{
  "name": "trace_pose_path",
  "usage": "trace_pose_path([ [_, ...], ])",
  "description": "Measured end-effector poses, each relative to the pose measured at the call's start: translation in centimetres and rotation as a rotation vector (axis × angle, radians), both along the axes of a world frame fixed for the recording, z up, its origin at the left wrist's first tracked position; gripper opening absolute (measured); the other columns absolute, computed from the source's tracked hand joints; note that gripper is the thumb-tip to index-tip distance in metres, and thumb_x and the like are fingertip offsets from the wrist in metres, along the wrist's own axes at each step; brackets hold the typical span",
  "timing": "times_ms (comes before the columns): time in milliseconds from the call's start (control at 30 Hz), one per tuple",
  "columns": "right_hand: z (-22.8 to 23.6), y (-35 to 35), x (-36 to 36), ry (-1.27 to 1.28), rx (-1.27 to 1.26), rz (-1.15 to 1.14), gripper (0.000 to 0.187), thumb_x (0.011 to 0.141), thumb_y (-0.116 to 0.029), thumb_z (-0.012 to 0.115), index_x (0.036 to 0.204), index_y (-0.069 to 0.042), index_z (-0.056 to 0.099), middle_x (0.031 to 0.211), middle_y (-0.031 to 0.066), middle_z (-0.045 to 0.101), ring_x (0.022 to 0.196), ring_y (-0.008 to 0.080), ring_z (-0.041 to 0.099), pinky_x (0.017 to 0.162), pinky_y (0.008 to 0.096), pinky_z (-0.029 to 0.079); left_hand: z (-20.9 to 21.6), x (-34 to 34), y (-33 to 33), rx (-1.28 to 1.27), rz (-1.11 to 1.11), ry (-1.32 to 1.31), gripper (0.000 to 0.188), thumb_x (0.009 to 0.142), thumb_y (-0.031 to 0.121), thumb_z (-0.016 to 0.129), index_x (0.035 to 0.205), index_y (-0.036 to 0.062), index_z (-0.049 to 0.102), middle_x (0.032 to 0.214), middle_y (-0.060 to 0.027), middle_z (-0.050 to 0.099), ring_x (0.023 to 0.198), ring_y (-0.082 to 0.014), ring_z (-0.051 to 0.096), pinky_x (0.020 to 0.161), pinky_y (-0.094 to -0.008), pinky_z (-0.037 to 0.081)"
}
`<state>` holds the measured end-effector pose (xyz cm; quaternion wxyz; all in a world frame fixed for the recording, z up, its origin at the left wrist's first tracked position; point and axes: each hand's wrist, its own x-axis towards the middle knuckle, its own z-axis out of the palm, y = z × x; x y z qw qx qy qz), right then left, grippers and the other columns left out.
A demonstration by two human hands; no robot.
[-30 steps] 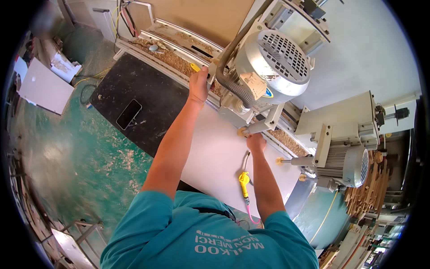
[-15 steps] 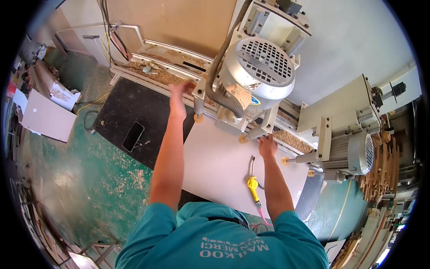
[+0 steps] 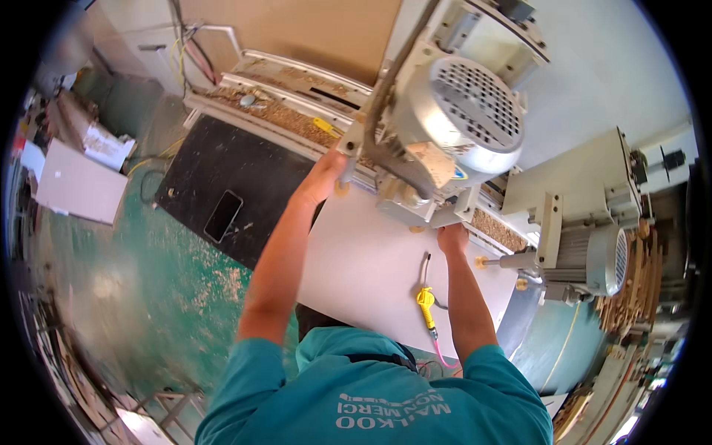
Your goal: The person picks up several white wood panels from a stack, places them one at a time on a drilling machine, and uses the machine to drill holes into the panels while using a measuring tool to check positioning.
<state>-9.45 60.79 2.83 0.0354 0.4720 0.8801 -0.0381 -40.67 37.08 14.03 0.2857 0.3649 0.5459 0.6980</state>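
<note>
My left hand [image 3: 322, 176] is by the left hold-down cylinder of a large drilling machine [image 3: 463, 111], at the far left corner of a pale board [image 3: 363, 252]. Its fingertips are hidden beside the cylinder. At the board's far edge, my right hand [image 3: 453, 239] sits just under the machine's right bracket, which covers its fingers. Between my forearms a yellow air blow gun [image 3: 425, 298] with a thin nozzle and pink hose lies on the board. Just beyond my left hand, a yellow tool like a utility knife [image 3: 326, 127] rests on the rail.
A phone [image 3: 223, 216] lies on the black bed [image 3: 245, 178] to the left. Sawdust [image 3: 285, 122] fills the rails behind. A second motor unit [image 3: 593, 259] with padded clamps stands at the right, near stacked wood strips [image 3: 636, 289].
My left hand has moved right and nearer, to the cylinder, uncovering the yellow tool on the rail. My right hand stays by the bracket. The whole view has shifted slightly.
</note>
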Motion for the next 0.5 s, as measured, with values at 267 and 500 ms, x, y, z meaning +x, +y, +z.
trace_pose_path([
  [267,-0.3,0.9,0.0,-0.047,-0.044,-0.003,0.036,0.087,-0.032,0.063,0.114,-0.008,0.066,0.110,0.0178,0.068,0.103,0.0362,0.065,0.091,0.0472,0.050,-1.4,3.2,1.0,0.112,0.105,-0.091,0.076,0.089,0.043,0.061,0.149,0.0026,0.037,0.145,-0.0162,0.048,0.138,-0.0264,0.038,0.116,-0.0367,0.024],
  [500,-1.3,2.6,0.3,-0.061,-0.118,-0.002,0.044,0.088,-0.034,0.058,0.125,-0.010,0.060,0.123,0.0175,0.064,0.114,0.0351,0.061,0.094,0.0463,0.050,1.4,-0.5,-0.7,-0.019,0.129,-0.079,0.085,0.085,0.039,0.067,0.152,0.0022,0.030,0.149,-0.0199,0.042,0.140,-0.0282,0.038,0.115,-0.0390,0.028],
])
